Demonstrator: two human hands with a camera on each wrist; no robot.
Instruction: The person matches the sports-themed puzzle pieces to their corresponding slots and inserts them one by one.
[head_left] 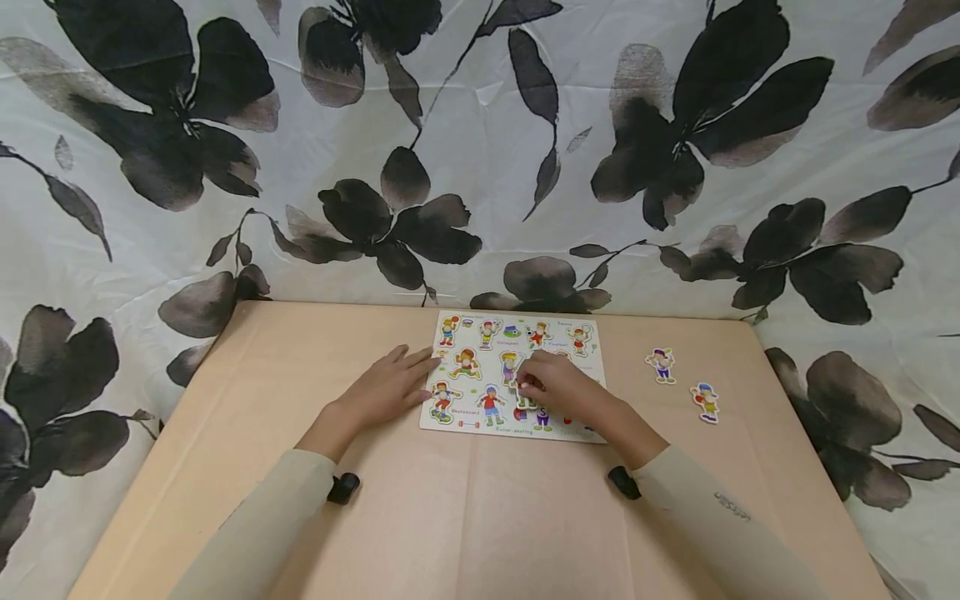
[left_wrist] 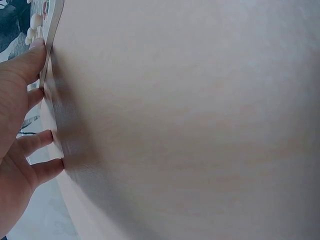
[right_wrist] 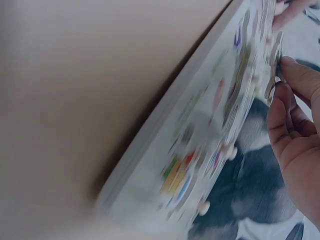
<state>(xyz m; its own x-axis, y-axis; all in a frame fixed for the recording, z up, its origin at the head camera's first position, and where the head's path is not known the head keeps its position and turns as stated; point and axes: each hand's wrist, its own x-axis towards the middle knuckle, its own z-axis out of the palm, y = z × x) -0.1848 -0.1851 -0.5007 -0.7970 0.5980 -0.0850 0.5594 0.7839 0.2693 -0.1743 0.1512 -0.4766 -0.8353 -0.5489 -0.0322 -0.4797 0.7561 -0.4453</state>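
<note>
A white puzzle board (head_left: pixel 442 426) with several child-shaped pieces set in it lies at the far side of the table. My left hand (head_left: pixel 390 383) rests at its left edge, fingers spread. In the left wrist view the thumb (left_wrist: pixel 31 59) touches the board's edge, and other fingertips rest on the table. Above the board's middle, my right hand (head_left: pixel 566 387) pinches a thin wooden puzzle piece (right_wrist: pixel 273 65) between thumb and fingers. The piece is tilted on edge and held off the board in the right wrist view; its picture is mostly hidden.
Two loose puzzle pieces lie right of the board: one with purple trousers (head_left: pixel 661 366), one in yellow and red (head_left: pixel 705 403). Small round knobs (right_wrist: pixel 204 207) stick up from the board. A floral cloth (head_left: pixel 480 125) hangs behind the table (head_left: pixel 525 517).
</note>
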